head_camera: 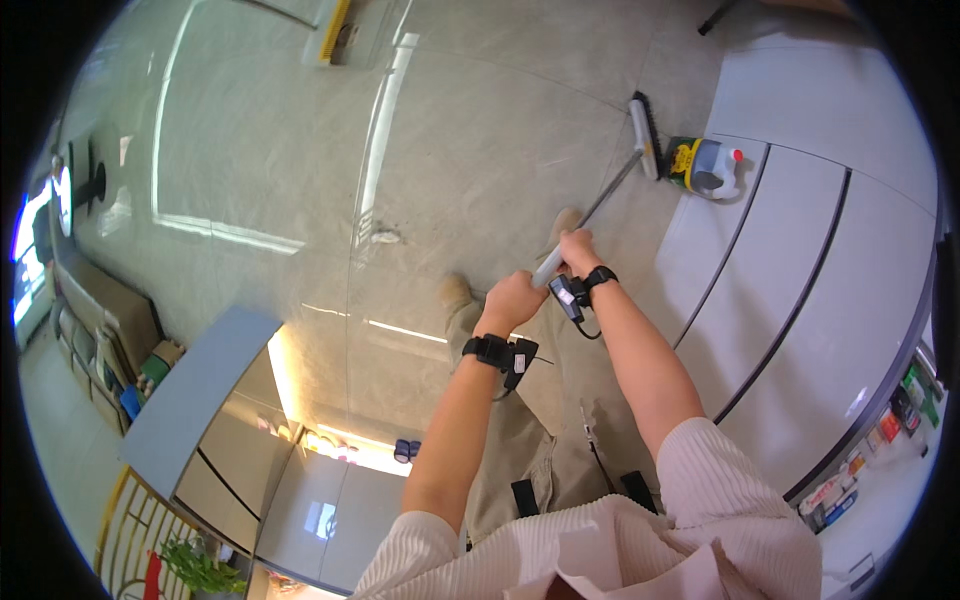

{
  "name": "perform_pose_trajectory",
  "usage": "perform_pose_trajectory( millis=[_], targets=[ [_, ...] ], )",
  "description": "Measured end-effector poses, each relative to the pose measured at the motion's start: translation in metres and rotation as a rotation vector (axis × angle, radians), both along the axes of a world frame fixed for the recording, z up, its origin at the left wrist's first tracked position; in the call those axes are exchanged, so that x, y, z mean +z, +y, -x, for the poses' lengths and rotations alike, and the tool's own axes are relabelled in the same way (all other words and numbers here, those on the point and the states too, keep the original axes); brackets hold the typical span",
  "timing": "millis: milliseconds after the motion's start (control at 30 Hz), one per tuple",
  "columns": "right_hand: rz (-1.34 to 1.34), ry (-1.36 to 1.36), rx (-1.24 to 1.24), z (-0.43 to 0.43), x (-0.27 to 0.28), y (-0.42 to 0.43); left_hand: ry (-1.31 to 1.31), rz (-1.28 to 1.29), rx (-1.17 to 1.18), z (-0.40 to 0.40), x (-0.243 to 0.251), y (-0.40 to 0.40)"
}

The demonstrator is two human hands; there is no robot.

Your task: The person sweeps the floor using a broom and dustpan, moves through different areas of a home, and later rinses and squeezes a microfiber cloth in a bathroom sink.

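My left hand (pixel 514 301) is closed around the top end of the light grey handle of a floor brush (pixel 611 187). Just beyond it, my right hand (pixel 579 252) grips the same handle further down. The handle slants away to the upper right, and its white head with dark bristles (pixel 646 136) rests on the tiled floor. Right beside the head lies a large plastic jug (pixel 703 166) with a yellow and green label and a red cap. A small whitish clump with dark debris (pixel 386 236) lies on the floor to the left.
White cabinet fronts (pixel 780 225) run along the right. At the top is a dustpan (pixel 364 37) with a yellow-bristled broom (pixel 334 31). A grey-topped cabinet (pixel 202 390), sofa (pixel 112 315) and green plant (pixel 199 566) are at the lower left. Slippers (pixel 406 451) lie by the lit cabinet base.
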State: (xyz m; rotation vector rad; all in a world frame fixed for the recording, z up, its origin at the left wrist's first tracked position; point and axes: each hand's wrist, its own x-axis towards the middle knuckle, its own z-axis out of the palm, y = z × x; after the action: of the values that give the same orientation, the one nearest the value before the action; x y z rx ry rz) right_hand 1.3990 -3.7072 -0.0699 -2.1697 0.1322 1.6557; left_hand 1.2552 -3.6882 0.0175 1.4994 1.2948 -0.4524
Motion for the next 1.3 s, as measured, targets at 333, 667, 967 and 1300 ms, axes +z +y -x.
perform_pose_trajectory(
  millis=[333, 667, 967, 1300],
  targets=[
    [-0.196, 0.181, 0.660, 0.167, 0.083, -0.046, 0.439, 0.137, 0.178, 0.097, 0.159, -0.049],
    [-0.221, 0.479, -0.015, 0.036, 0.169, 0.009, 0.432, 0.129, 0.174, -0.023, 0.235, 0.012],
    [-0.221, -0.150, -0.196, -0.187, 0.036, 0.090, -0.062, -0.081, -0.115, -0.199, 0.040, 0.109],
    [-0.165, 0.137, -0.284, -0.158, 0.006, 0.209, 0.009, -0.081, -0.394, -0.193, -0.010, 0.252]
  ],
)
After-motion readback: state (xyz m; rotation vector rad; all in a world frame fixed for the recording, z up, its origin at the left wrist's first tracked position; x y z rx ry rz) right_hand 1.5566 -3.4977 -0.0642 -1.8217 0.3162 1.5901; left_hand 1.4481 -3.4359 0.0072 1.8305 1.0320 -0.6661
